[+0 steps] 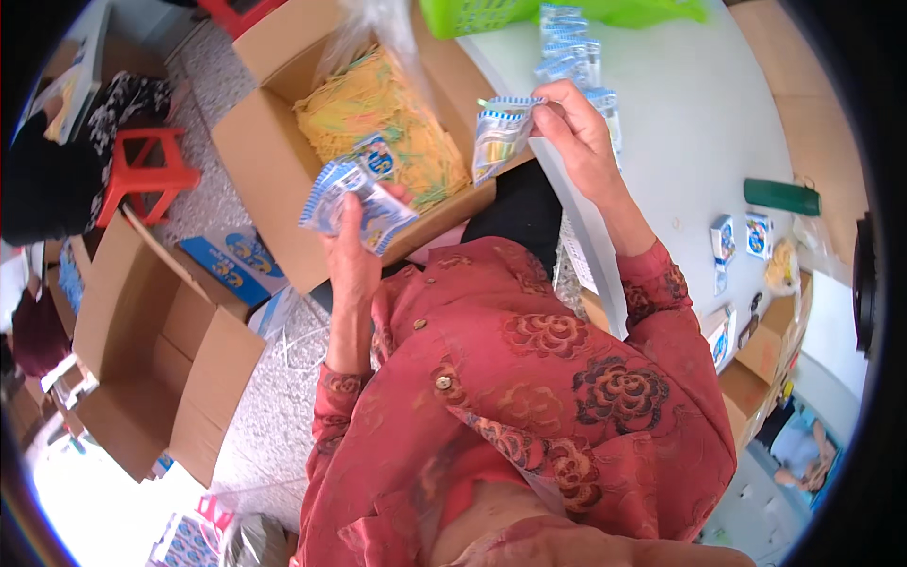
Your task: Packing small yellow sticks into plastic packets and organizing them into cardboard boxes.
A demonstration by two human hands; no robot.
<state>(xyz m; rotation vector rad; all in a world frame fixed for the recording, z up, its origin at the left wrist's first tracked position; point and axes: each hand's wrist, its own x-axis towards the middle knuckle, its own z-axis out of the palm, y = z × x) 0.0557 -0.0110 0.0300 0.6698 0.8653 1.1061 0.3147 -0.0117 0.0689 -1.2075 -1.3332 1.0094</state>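
My left hand (354, 231) is closed around several small blue-and-white plastic packets (345, 200), held over the near side of an open cardboard box. In my right hand (578, 137), pinched between thumb and fingers, is one clear packet (503, 137) with a blue striped edge and something yellowish-green inside. It hangs between the box and the table edge. Thin yellow and green strips (364, 109) fill the cardboard box (274, 217), and a blue-and-white packet (376, 157) rests on them. Beyond my right hand, a row of similar packets (572, 52) lies on the white table.
A green basket (482, 13) sits at the table's far edge. On the table (680, 123) to the right are a dark green cylinder (782, 197) and small packets (759, 234). An open cardboard box (156, 354) and a red stool (149, 170) stand at left, near another person.
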